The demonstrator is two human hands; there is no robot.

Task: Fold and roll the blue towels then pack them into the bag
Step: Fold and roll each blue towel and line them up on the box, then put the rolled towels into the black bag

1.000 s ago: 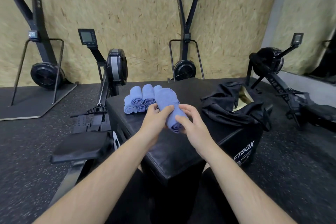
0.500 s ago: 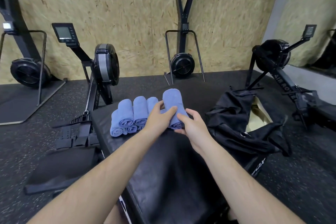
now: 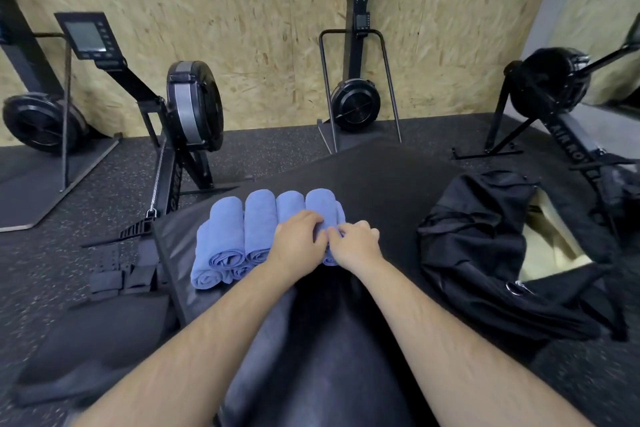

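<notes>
Several rolled blue towels (image 3: 239,236) lie stacked side by side on the black padded box (image 3: 381,191). The rightmost rolled towel (image 3: 322,204) lies at the right end of the stack. My left hand (image 3: 298,239) grips its near part from the left, and my right hand (image 3: 355,244) pinches it from the right, fingers curled. Both hands cover the roll's near end. The black bag (image 3: 485,253) lies open at the right of the box, with a pale lining showing inside.
A rowing machine (image 3: 187,114) stands close on the left of the box, its seat and rail low left. More rowers stand at the back wall (image 3: 353,104) and at the right (image 3: 554,80). Dark rubber floor surrounds the box.
Both hands carried the rolled towel forward and down from in front of me and set it at the right end of the stack. The view tilted down and moved closer.
</notes>
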